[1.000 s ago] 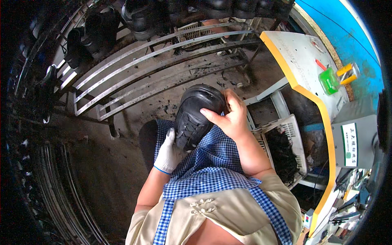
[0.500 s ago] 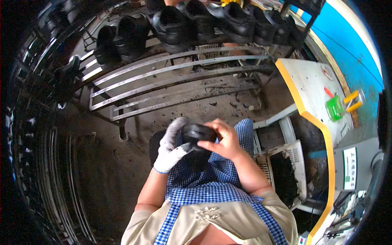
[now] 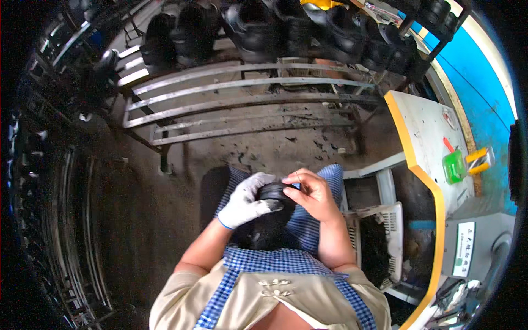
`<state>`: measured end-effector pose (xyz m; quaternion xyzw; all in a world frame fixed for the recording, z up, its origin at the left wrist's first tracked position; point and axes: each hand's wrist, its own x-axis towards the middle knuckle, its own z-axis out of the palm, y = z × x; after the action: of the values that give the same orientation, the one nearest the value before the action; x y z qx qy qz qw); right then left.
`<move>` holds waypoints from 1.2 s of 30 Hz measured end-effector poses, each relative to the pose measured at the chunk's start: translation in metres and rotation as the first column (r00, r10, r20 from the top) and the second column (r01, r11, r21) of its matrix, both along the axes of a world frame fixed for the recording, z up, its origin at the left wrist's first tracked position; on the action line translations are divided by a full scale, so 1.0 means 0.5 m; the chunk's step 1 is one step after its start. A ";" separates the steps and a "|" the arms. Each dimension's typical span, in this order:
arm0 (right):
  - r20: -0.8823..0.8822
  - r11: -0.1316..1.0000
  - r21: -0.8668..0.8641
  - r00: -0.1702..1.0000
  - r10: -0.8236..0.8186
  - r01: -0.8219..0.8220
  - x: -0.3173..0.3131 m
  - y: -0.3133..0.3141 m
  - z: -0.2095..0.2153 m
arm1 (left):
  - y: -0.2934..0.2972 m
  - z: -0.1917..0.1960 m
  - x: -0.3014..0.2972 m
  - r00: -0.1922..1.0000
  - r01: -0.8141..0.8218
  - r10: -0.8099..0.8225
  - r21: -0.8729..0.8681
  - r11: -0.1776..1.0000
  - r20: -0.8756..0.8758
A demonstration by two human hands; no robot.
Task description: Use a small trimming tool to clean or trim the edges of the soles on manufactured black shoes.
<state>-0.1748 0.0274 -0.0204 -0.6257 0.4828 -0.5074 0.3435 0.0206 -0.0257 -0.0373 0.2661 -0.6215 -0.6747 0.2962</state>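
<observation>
Left hand (image 3: pixel 248 202): in white knit glove (image 3: pixel 235 212), grasping black, round-ended, leather-like shoe (image 3: pixel 272 192)
Right hand (image 3: pixel 311 192): bare, fingers curled at shoe's right edge, grasp unclear
Underneath: blue-and-white checked cloth apron (image 3: pixel 275 259)

black shoe (image 3: pixel 271 192) now end-on rather than top side up

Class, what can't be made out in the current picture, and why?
Head view:
Black shoe: part of its left side, hidden by the gloved left hand.
Right hand: whether it pinches anything thin; too small to tell.
White basket: its dark contents merge in shadow.
Yellow object: cut off by the upper edge.
</observation>
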 end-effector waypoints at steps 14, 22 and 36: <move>-0.238 0.999 -0.035 0.971 0.014 -0.023 -0.051 -0.016 0.010 | -0.023 -0.053 -0.032 0.998 -0.037 0.034 0.073 0.997 0.047; -0.505 0.973 -0.159 0.861 0.068 -0.170 -0.086 -0.054 0.078 | -0.081 -0.010 -0.044 0.999 0.026 -0.022 0.169 0.985 -0.026; -0.903 0.856 0.127 0.298 0.309 -0.501 -0.058 -0.016 0.212 | -0.064 0.032 -0.050 0.923 0.376 -0.381 -0.082 0.923 -0.050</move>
<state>-0.2039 0.0196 0.0858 -0.9256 0.3669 -0.0277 0.0886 -0.0046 -0.0574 -0.0214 0.1083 -0.6746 -0.7052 0.1895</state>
